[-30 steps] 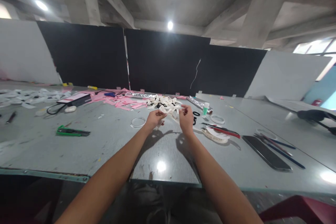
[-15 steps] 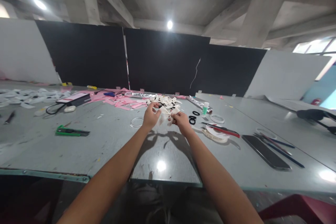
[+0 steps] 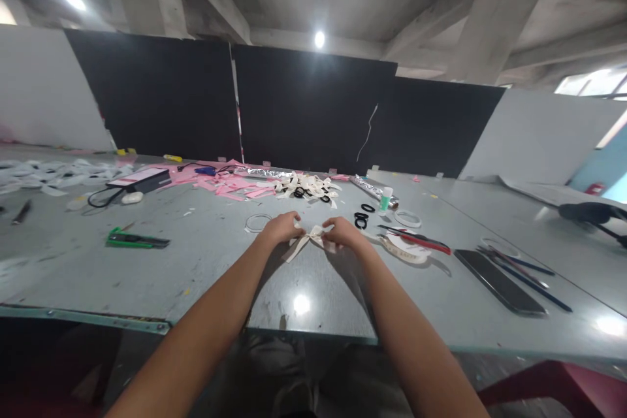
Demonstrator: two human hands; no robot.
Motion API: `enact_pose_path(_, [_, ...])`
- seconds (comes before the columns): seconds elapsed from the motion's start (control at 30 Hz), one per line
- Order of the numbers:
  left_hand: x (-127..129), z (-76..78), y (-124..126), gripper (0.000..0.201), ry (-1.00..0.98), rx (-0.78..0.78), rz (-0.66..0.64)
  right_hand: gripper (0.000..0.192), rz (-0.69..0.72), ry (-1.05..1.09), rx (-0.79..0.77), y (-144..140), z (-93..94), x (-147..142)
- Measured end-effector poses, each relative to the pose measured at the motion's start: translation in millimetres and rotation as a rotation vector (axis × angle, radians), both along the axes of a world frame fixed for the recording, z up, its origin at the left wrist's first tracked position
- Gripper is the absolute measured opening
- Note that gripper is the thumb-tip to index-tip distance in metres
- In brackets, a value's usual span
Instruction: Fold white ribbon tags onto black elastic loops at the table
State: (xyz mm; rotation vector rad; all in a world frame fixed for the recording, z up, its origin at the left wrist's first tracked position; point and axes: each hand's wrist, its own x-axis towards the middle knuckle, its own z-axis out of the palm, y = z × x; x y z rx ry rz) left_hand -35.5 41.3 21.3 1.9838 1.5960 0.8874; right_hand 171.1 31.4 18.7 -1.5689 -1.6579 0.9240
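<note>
While both forearms stretched out over the table (image 3: 147, 261), the left hand (image 3: 280, 229) and the right hand (image 3: 344, 233) sat low on its grey top, knuckles up, with a cream ribbon bow (image 3: 309, 240) pulled between them. Each hand was curled nearly closed, fingertips pinched on one side of the bow; the left had the left loop, the right had the right one. The bow lay against the tabletop in the gap between the two hands, its tails trailing out toward the person on the left hand's side.

Just beyond the left hand lay a clear ring (image 3: 257, 223). Farther out, past both hands, was a heap of cream bows (image 3: 307, 187) with black loops mixed in, and left of that heap a scatter of pink scraps (image 3: 230, 187). A foil roll (image 3: 373, 191) and a small green-capped bottle (image 3: 386, 199) stood beyond the right hand, with two black hair ties (image 3: 361, 219) near it. To the right of the right hand lay a ribbon spool (image 3: 406, 249) with red-handled scissors (image 3: 416, 240) across it, then a dark phone (image 3: 498, 272), then some pencils (image 3: 519, 269) farther right. Well off to the left of the left hand I saw a green cutter (image 3: 137, 239), and beyond that a black box (image 3: 140, 180) with a cable.
</note>
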Motion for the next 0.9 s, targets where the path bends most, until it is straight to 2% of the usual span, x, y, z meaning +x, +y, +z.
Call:
enact_pose_path(0.1, [-9,10.8,-1,0.036,0.104,0.118,0.101,0.029,-0.038,-0.275,0.2,3,-5.9,0])
enact_pose_path(0.2, [-31,22.1,0,0.027,0.242,0.054,0.158,0.031,-0.066,-0.426,0.378,1,-1.2,-4])
enact_pose_path(0.33, [-74,20.8,-1,0.025,0.488,-0.089,0.165,0.026,-0.034,-0.389,0.601,-5,10.7,-15])
enact_pose_path(0.43, [-92,10.8,-5,0.013,0.497,-0.079,0.162,0.02,0.065,-0.275,0.685,-9,10.8,-28])
enact_pose_path(0.53, [-87,4.5,-9,0.008,0.412,0.051,0.11,0.02,0.126,-0.193,0.696,-10,3.7,-39])
enact_pose_path(0.67, [-55,8.7,-15,0.02,0.163,0.267,-0.075,0.031,0.169,-0.044,0.664,-8,-2.8,-45])
enact_pose_path(0.77, [-35,13.4,-21,0.026,-0.005,0.358,-0.212,0.038,0.203,0.057,0.666,-9,-1.0,-45])
enact_pose_path(0.9, [-23,12.6,-26,0.031,-0.089,0.39,-0.285,0.055,0.167,0.159,0.751,-12,4.2,-44])
